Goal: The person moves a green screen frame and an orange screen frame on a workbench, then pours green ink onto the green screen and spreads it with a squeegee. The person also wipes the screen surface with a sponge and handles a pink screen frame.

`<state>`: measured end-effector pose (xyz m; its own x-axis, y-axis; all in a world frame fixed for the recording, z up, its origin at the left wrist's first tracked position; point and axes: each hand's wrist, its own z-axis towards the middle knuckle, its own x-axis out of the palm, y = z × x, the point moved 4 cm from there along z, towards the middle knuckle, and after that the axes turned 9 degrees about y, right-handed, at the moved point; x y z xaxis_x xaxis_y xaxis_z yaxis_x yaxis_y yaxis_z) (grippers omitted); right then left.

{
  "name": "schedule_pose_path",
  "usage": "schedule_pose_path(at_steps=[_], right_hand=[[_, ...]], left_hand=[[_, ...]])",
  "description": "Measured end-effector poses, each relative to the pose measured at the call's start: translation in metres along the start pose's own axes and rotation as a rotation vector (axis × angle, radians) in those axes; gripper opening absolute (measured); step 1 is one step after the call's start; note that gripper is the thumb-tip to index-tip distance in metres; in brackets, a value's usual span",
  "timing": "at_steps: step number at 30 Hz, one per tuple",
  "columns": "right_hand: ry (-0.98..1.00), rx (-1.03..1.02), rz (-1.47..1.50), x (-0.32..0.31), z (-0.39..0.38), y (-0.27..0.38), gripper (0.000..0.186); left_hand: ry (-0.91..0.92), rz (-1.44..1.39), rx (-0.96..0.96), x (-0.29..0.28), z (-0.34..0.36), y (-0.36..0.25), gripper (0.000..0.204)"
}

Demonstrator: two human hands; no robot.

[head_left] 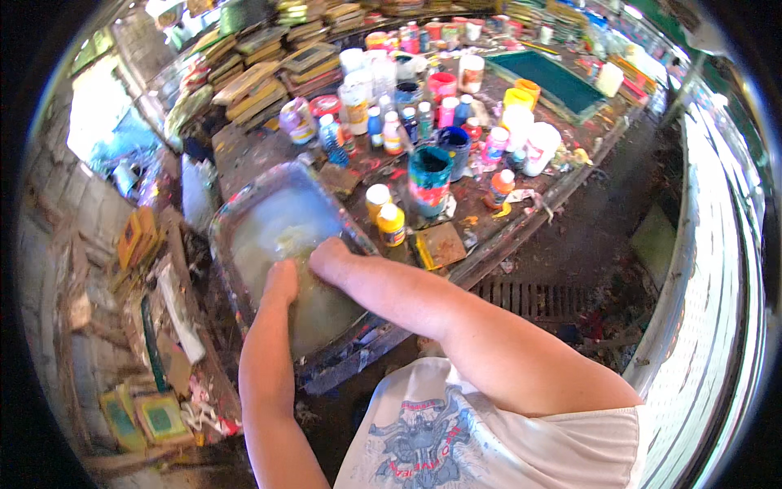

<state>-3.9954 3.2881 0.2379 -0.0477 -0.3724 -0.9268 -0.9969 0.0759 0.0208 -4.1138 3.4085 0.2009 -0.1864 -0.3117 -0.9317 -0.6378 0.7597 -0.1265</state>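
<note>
A paint-stained tub (355,218) holds cloudy, grey-brown water (254,230) at the left part of the table. Both my hands are dipped in it, close together near the middle of the tub. My left hand (282,277) goes under at about the wrist, and my right hand (327,256) enters just to its right. The murky water hides the fingers of both, so whether they hold anything does not show. A pale ripple or froth (295,239) shows on the surface just beyond them.
Right of the tub stand two yellow bottles (392,225), a teal-rimmed paint pot (430,179) and several other paint containers. A green screen frame (547,83) lies at the far right. Wooden frames (254,85) are stacked at the back left; more frames (161,417) lean low at left.
</note>
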Motion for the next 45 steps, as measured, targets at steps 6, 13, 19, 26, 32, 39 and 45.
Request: schedule_pose_path(at_steps=[6, 13, 19, 26, 32, 39, 45], right_hand=[[-0.127, -0.032, 0.057, 0.0, 0.011, 0.017, 0.025], [-0.159, -0.05, -0.055, -0.01, -0.004, 0.014, 0.023], [-0.17, 0.023, 0.01, 0.0, 0.006, 0.002, 0.024], [-0.149, -0.066, -0.04, -0.01, -0.007, 0.002, 0.025], [-0.143, -0.07, -0.044, -0.015, -0.005, 0.011, 0.029], [-0.113, 0.045, -0.047, -0.016, -0.016, -0.006, 0.026], [-0.089, -0.011, 0.242, -0.021, 0.002, -0.015, 0.026]], left_hand=[[-0.003, -0.092, -0.287, -0.064, -0.057, -0.055, 0.057], [-0.059, 0.038, -0.203, -0.031, -0.045, -0.041, 0.087], [0.298, 0.286, -0.113, 0.038, 0.024, 0.022, 0.058], [0.056, 0.275, -0.079, -0.013, -0.023, -0.011, 0.036], [-0.058, 0.159, -0.146, -0.047, -0.046, -0.044, 0.03], [-0.327, -0.01, -0.034, -0.015, -0.03, -0.032, 0.031], [-0.096, -0.098, 0.019, 0.0, -0.014, -0.024, 0.029]])
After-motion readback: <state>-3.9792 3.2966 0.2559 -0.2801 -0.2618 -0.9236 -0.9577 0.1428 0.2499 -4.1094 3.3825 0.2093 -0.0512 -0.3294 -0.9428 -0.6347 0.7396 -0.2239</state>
